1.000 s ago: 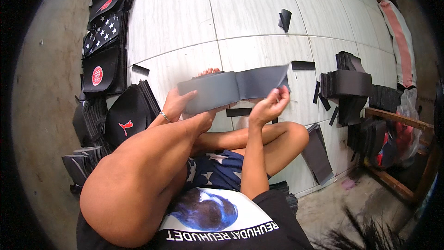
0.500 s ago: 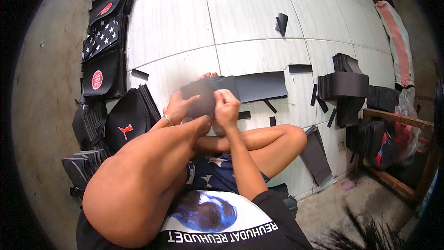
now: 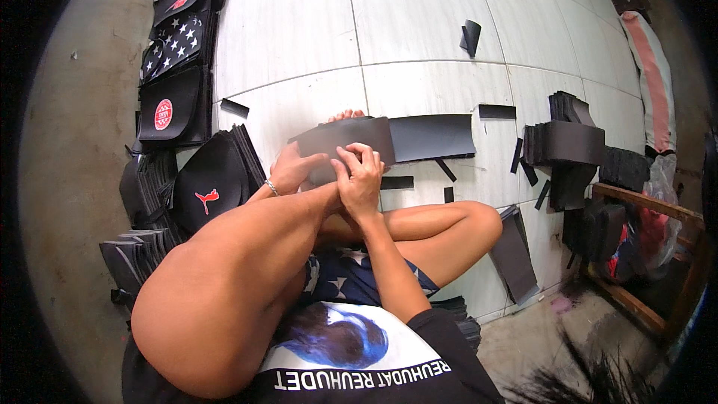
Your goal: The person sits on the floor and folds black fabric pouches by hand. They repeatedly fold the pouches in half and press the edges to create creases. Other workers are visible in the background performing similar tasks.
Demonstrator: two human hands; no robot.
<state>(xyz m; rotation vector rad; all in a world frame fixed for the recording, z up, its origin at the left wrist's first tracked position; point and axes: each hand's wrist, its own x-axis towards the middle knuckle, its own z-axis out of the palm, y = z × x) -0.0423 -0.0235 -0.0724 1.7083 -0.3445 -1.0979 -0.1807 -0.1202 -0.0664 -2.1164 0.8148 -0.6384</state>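
In front of my raised left knee, my left hand [image 3: 294, 167] grips the left part of a dark rectangular sheet [image 3: 353, 137], thumb laid over its top. My right hand [image 3: 360, 173] rests at the sheet's near edge, fingers bent but apart, touching its surface. The sheet's right end overlaps a long black sheet [image 3: 435, 138] lying flat on the tiles. The toes of my foot show just past the sheet's far edge; what lies beneath the sheet is hidden.
Black flaps with printed designs [image 3: 206, 179] are stacked along the left wall. Narrow black offcuts [image 3: 496, 111] lie scattered on the tiled floor. At the right stand piles of dark sheets [image 3: 565, 142] and a wooden frame [image 3: 632, 299]. Another dark sheet [image 3: 513, 254] lies beside my right knee.
My right hand has loosened from a closed pinch and its fingers have spread. The dark sheet now lies flatter and further right, over the long black sheet's end. The view has shifted slightly.
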